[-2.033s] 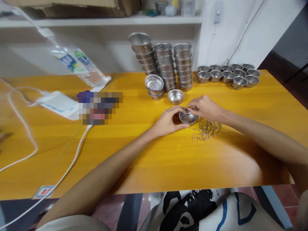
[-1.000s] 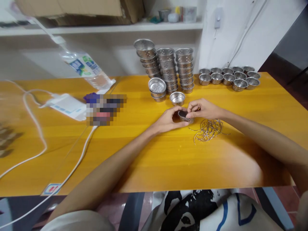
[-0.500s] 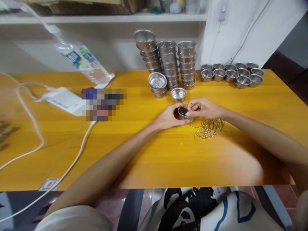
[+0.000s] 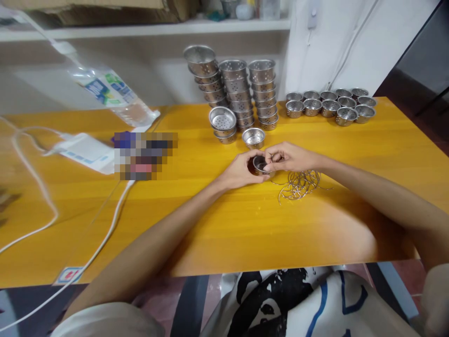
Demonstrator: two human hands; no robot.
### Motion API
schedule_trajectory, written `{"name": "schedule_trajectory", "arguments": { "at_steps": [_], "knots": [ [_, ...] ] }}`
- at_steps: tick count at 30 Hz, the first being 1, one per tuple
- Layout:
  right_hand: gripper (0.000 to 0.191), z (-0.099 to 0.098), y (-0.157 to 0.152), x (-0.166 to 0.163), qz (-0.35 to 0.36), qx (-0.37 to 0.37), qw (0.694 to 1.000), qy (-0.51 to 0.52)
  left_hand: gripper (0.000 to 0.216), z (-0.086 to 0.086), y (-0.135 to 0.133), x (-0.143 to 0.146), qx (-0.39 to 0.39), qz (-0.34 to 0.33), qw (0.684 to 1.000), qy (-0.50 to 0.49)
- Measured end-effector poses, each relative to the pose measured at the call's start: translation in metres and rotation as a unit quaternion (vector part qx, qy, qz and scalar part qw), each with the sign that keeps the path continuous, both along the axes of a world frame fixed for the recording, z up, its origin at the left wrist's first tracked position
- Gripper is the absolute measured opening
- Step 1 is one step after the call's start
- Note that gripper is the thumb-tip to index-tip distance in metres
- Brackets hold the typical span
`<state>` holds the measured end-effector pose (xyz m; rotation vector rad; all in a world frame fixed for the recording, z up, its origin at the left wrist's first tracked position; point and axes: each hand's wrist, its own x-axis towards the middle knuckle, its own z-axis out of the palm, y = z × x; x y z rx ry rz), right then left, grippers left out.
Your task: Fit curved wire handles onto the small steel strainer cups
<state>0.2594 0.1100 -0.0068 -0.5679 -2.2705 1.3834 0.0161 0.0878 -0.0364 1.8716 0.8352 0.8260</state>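
My left hand (image 4: 238, 171) curls round a small perforated metal strainer cup (image 4: 260, 164) held just above the yellow table (image 4: 224, 220). My right hand (image 4: 288, 157) pinches at the cup's right rim with thumb and fingers closed, probably on a thin wire piece that I cannot make out clearly. A loose heap of wire rings (image 4: 299, 183) lies on the table right beside my right wrist. A single strainer cup (image 4: 253, 137) stands just beyond my hands.
Tall stacks of strainer cups (image 4: 239, 93) stand at the table's far edge, a short stack (image 4: 222, 123) in front. Several single cups (image 4: 331, 106) sit in rows at the far right. A plastic bottle (image 4: 108, 93), a white charger and cable (image 4: 80, 150) lie left.
The cup has been tipped and turned between my hands, my right fingers shifting along its rim. The view has shifted slightly; nothing else on the table moved.
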Motion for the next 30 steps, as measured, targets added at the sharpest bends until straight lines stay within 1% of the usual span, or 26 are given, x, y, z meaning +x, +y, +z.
{"name": "schedule_trajectory", "arguments": {
  "at_steps": [3,7,12,19,22,30],
  "knots": [
    [0.032,-0.001,0.000,-0.002,-0.005,0.021,1.000,-0.010,0.051,-0.001,0.001,-0.001,0.003,0.003,1.000,0.004],
    [0.026,0.000,-0.001,-0.003,0.002,0.023,1.000,-0.013,0.055,-0.003,0.001,-0.003,0.005,0.004,1.000,-0.001],
    [0.025,-0.001,-0.003,-0.006,-0.031,0.022,0.999,-0.006,0.059,-0.007,0.002,-0.003,0.003,0.021,1.000,0.008],
    [0.025,-0.002,-0.009,-0.009,-0.083,0.099,0.991,-0.024,0.054,-0.008,0.004,-0.003,0.012,0.015,1.000,-0.002],
    [0.024,-0.005,-0.008,-0.010,-0.094,0.110,0.989,-0.021,0.054,-0.010,0.005,-0.003,0.014,0.007,1.000,-0.008],
    [0.030,-0.013,0.001,-0.004,-0.045,0.131,0.990,0.017,0.056,-0.013,0.008,-0.004,0.017,0.002,0.999,-0.027]
  ]
}}
